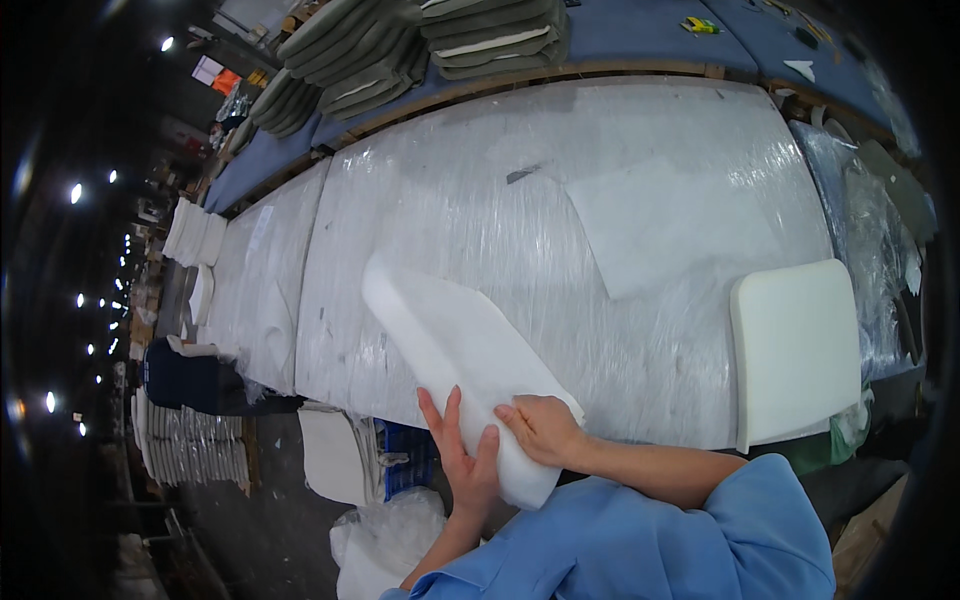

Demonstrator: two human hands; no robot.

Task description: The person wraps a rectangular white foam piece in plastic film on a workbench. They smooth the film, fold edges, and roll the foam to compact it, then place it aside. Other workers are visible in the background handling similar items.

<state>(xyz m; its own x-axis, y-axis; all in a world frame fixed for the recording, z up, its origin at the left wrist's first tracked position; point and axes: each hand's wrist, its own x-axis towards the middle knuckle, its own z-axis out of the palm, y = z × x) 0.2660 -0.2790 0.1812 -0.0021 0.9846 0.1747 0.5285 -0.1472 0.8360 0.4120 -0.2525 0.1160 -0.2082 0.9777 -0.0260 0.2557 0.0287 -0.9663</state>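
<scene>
A long white foam pad [450,335] rests slantwise on the plastic-wrapped table, its near end bent up against my body. My left hand [465,455] lies along the pad's left side, with fingers and thumb spread. On the right side of the pad, near its close end, my right hand [540,430] is closed with curled fingers gripping the foam. The undersides of the pad and part of my right fingers are hidden.
A white rounded cushion [800,350] lies at the table's right end. Stacked grey-green cushions [495,40] stand on the blue bench [640,35] behind. Another person [190,378] is at the left, near stacked white pads [340,455] and a blue crate [408,470].
</scene>
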